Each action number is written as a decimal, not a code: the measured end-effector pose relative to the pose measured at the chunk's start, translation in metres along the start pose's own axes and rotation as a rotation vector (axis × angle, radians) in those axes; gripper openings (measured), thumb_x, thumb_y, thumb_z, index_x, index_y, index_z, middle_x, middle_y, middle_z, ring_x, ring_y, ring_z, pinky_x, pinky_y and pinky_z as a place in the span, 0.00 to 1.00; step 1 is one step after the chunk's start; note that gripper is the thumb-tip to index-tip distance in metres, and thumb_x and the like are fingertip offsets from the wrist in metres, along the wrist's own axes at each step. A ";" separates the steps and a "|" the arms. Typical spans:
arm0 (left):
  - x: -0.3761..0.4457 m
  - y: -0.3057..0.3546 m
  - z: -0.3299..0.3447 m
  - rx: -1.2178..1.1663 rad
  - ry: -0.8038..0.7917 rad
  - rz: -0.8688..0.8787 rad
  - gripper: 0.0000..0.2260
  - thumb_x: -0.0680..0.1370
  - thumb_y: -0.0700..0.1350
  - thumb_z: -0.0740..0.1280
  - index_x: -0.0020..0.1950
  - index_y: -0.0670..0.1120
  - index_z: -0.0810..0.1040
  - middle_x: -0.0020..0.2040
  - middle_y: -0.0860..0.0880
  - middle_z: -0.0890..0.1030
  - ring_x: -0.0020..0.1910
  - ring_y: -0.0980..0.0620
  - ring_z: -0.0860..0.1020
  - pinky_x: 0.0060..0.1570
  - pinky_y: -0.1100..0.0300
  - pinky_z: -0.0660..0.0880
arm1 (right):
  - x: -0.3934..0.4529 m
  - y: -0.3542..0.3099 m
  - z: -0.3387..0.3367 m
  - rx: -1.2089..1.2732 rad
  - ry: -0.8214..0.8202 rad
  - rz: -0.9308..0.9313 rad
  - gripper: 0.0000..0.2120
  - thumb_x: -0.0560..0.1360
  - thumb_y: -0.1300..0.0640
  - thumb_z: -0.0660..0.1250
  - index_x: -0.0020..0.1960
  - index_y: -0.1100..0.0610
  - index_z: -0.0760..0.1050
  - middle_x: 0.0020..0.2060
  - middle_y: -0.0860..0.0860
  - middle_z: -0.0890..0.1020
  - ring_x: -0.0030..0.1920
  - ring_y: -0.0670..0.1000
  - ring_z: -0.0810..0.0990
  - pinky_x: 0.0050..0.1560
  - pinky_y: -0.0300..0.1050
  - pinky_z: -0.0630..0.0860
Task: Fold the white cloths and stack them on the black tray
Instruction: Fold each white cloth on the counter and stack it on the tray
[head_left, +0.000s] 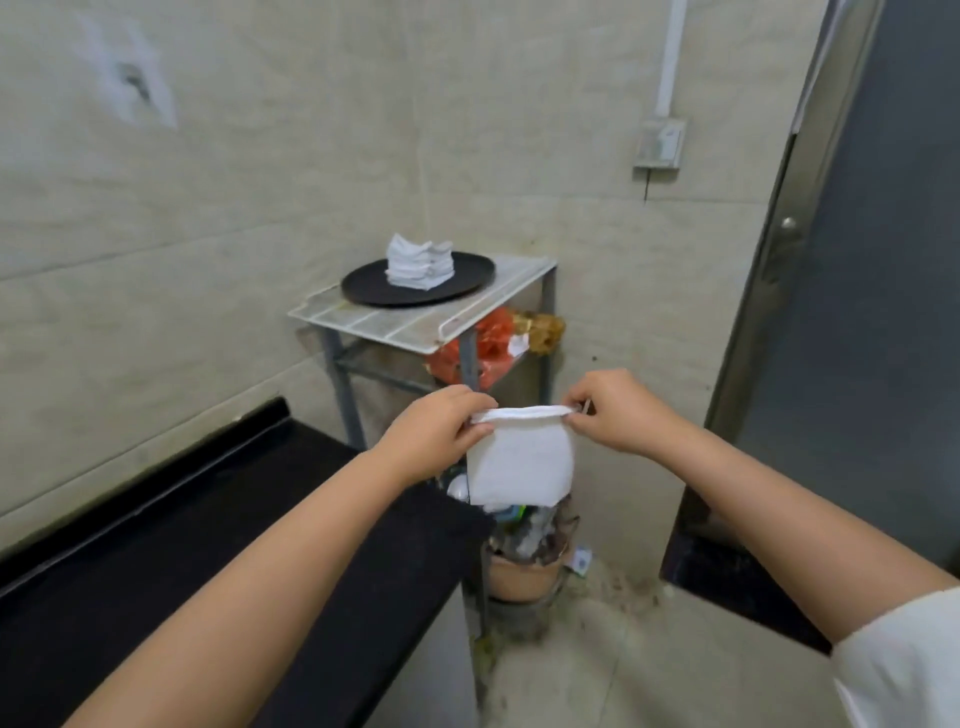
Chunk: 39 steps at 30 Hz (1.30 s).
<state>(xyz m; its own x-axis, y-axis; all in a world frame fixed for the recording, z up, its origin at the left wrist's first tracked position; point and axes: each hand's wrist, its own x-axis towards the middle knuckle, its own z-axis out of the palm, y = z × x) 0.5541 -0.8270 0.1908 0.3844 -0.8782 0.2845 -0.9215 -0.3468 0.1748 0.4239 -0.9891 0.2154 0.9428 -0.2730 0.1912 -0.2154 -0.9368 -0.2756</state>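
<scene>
A white cloth (519, 462) hangs in the air in front of me, folded over at its top edge. My left hand (431, 431) pinches its top left corner and my right hand (618, 410) pinches its top right corner. Further back, a round black tray (374, 286) lies on a small white-topped metal stand (415, 322). A stack of folded white cloths (420, 262) sits on the tray's middle, its top cloth a little ruffled.
A black counter (182, 545) runs along the left wall below my left arm. Red and orange bags (493, 343) fill the stand's lower shelf. A bin of rubbish (524, 551) stands on the floor under the cloth. A grey door (872, 312) is at right.
</scene>
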 end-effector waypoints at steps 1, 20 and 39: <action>0.026 -0.009 -0.001 -0.006 0.009 0.001 0.15 0.79 0.45 0.62 0.65 0.45 0.73 0.56 0.45 0.77 0.57 0.48 0.74 0.53 0.60 0.67 | 0.025 0.012 -0.008 0.012 0.017 -0.002 0.09 0.73 0.64 0.63 0.48 0.65 0.80 0.46 0.60 0.83 0.49 0.57 0.79 0.36 0.39 0.60; 0.358 -0.180 -0.037 -0.131 0.231 -0.596 0.11 0.74 0.35 0.66 0.56 0.40 0.77 0.48 0.44 0.80 0.39 0.51 0.78 0.41 0.63 0.71 | 0.467 0.135 -0.059 0.415 -0.158 -0.245 0.08 0.71 0.71 0.61 0.47 0.67 0.78 0.34 0.58 0.80 0.34 0.52 0.80 0.46 0.48 0.80; 0.439 -0.302 0.016 0.181 0.195 -0.955 0.15 0.76 0.39 0.64 0.63 0.43 0.75 0.58 0.43 0.76 0.52 0.45 0.77 0.50 0.62 0.68 | 0.692 0.147 0.075 0.076 -0.290 -0.809 0.15 0.72 0.67 0.57 0.56 0.63 0.76 0.56 0.59 0.78 0.56 0.58 0.76 0.54 0.47 0.71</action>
<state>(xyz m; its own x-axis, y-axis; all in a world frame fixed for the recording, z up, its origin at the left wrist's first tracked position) 1.0004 -1.1136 0.2475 0.9575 -0.1397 0.2524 -0.2082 -0.9402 0.2695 1.0637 -1.2988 0.2361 0.8292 0.5480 0.1107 0.5580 -0.7994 -0.2227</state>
